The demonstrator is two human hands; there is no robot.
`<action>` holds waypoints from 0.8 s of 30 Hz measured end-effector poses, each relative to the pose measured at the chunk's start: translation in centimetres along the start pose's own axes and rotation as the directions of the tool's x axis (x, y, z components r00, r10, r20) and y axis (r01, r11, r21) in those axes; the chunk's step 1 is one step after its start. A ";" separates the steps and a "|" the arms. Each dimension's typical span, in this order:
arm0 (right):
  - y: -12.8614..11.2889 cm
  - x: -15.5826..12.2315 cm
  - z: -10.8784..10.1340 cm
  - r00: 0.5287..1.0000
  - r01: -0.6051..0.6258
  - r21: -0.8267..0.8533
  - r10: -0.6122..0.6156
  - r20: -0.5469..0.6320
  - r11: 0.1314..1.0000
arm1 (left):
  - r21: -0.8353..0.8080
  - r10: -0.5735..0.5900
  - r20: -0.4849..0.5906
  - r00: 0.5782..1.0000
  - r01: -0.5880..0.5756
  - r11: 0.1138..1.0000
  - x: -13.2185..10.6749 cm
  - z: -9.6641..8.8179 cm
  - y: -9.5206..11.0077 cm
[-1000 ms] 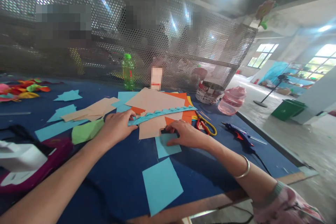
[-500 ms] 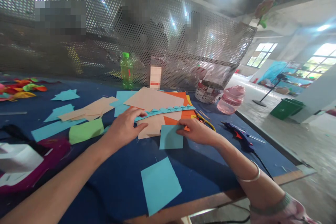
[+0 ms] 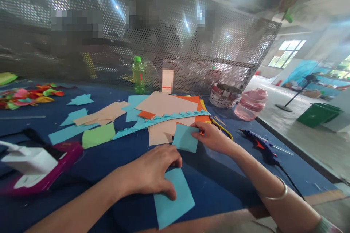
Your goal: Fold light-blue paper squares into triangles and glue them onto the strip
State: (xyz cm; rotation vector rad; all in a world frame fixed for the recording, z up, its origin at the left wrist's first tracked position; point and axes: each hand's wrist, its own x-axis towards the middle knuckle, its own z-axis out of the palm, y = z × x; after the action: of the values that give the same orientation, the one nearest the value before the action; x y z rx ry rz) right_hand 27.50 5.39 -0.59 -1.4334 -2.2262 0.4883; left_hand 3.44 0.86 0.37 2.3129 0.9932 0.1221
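My left hand (image 3: pixel 155 171) reaches over a blue paper sheet (image 3: pixel 177 204) near the table's front edge. Its thumb is over the sheet, with the fingers curved and apart from it. Between its thumb and fingers, my right hand (image 3: pixel 212 136) pinches the right edge of a smaller blue paper square (image 3: pixel 184 138). Behind that square a long blue paper strip (image 3: pixel 161 119) with a row of small points along its upper edge lies slantwise across beige paper (image 3: pixel 161 133) and orange sheets.
Beige strips (image 3: pixel 102 113), green paper (image 3: pixel 98 135) and a magenta power strip (image 3: pixel 65 156) with a white plug lie left. A glue gun (image 3: pixel 258 142), a pink jug (image 3: pixel 251 105) and a round container (image 3: pixel 224 95) are right. A green-capped bottle (image 3: pixel 138 76) stands before the perforated metal screen (image 3: pixel 109 54).
My left hand has let go of the pointed strip and moved toward me, over the front blue sheet. My right hand still holds the blue square. The view has shifted slightly.
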 end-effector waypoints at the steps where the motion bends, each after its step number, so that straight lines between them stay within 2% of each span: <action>1: 0.0 0.0 0.1 1.000 0.003 0.001 -0.003 -0.006 1.000 | -0.006 0.005 0.006 1.000 -0.005 1.000 0.0 0.1 0.0; 11: -0.2 -0.2 1.2 0.999 0.016 0.060 -0.013 -0.043 0.998 | 0.016 0.039 0.064 0.997 -0.040 0.999 -0.3 0.0 0.6; 15: -0.4 -0.1 1.5 1.000 -0.004 0.097 0.007 -0.031 0.995 | -0.004 0.037 0.049 0.998 -0.036 0.999 -0.4 -0.1 0.8; 18: -0.6 -0.1 1.7 1.000 0.002 0.130 0.001 -0.028 0.991 | -0.104 0.002 0.025 1.000 0.001 0.995 -0.4 -0.1 0.8; 21: -0.7 -0.1 1.8 0.999 -0.022 0.168 0.028 -0.031 0.986 | -0.265 -0.096 -0.003 0.995 0.092 0.960 -0.1 -0.4 0.3; 24: -0.8 -0.1 1.9 0.999 -0.045 0.208 0.050 -0.016 0.977 | -0.434 -0.169 -0.107 0.980 0.107 0.894 0.5 -0.9 -1.0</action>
State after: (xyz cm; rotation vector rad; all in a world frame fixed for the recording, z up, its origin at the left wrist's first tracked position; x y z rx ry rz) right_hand 25.90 4.84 -1.82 -1.3781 -2.0603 0.6965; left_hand 2.87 2.19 0.45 1.8462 1.0756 0.4104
